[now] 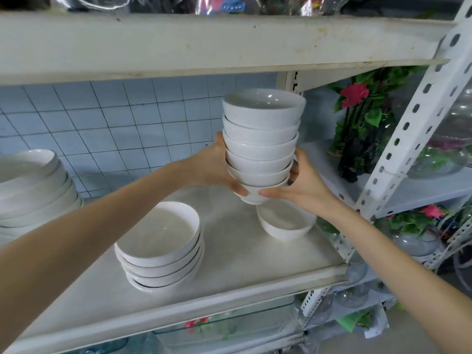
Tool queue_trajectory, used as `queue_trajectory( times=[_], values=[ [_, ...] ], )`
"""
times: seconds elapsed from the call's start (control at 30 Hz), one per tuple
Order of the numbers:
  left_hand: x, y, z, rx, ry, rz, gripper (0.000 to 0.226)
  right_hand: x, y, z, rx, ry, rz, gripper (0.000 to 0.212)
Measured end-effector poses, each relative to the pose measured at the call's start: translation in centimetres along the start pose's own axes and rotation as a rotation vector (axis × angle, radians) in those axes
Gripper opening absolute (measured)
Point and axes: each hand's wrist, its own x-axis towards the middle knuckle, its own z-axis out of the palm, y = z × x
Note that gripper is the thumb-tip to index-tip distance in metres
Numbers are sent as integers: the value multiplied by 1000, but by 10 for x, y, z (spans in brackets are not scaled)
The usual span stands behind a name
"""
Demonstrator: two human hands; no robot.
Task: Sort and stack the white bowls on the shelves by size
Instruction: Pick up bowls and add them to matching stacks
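Note:
A tall stack of several small white bowls [261, 139] hangs in the air above the white shelf [235, 254]. My left hand [217, 167] grips its left side and my right hand [300, 182] grips its right side, thumbs meeting under the lowest bowl. Directly below the stack a single small white bowl [286, 223] stands on the shelf near the right edge. A stack of several wider shallow bowls [161, 246] sits at the shelf's middle front. At the far left stands a stack of large bowls [33, 187], cut off by the frame.
Another shelf board [204, 44] runs close overhead. A perforated white upright [408, 129] borders the shelf on the right, with artificial flowers [357, 116] and glass vases [439, 159] on the neighbouring rack. Blue tiles [115, 129] cover the wall behind.

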Motion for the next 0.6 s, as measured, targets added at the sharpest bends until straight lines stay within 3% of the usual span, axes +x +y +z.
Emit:
queue_trajectory(
  times=[0.13,0.3,0.6],
  values=[
    [-12,-22,-17,13,5,-32,131,10,0,29,-31,-18,22,123],
    [-22,-52,-33,16,-7,-55,134,19,6,69,65,-29,39,105],
    [-17,-107,-47,62,-16,-145,127,36,20,122,16,36,84,104]
  ],
)
